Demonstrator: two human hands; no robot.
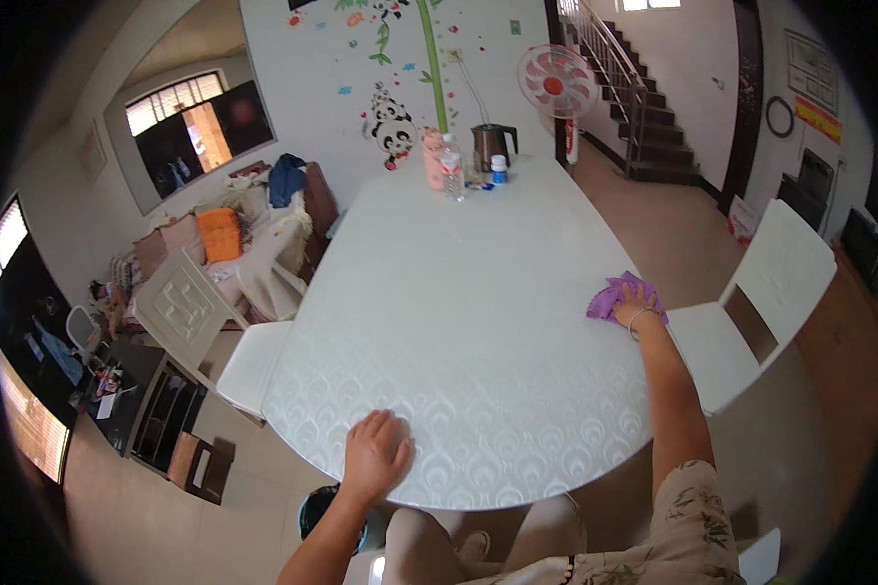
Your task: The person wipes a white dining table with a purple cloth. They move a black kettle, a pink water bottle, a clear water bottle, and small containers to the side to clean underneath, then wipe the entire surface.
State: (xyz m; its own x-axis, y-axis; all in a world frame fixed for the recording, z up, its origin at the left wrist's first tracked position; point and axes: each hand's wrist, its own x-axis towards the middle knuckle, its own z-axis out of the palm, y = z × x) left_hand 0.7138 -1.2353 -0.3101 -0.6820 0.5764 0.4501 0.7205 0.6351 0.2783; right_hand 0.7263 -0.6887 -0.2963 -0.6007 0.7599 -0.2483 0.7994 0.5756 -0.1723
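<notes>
My right hand [637,304] presses a crumpled purple cloth [610,295] onto the right edge of the white table [458,322]. Its fingers lie over the cloth, and a bracelet circles the wrist. At the table's near left edge rests my left hand [376,455], palm down on the patterned surface. It holds nothing, and the thumb sits a little apart from the fingers.
On the far end stand a pink bottle [433,161], a clear bottle [453,177], a blue container with a white cap [498,171] and a dark kettle [495,146]. White chairs flank the table, left [254,366] and right [712,351]. Behind is a fan [556,83].
</notes>
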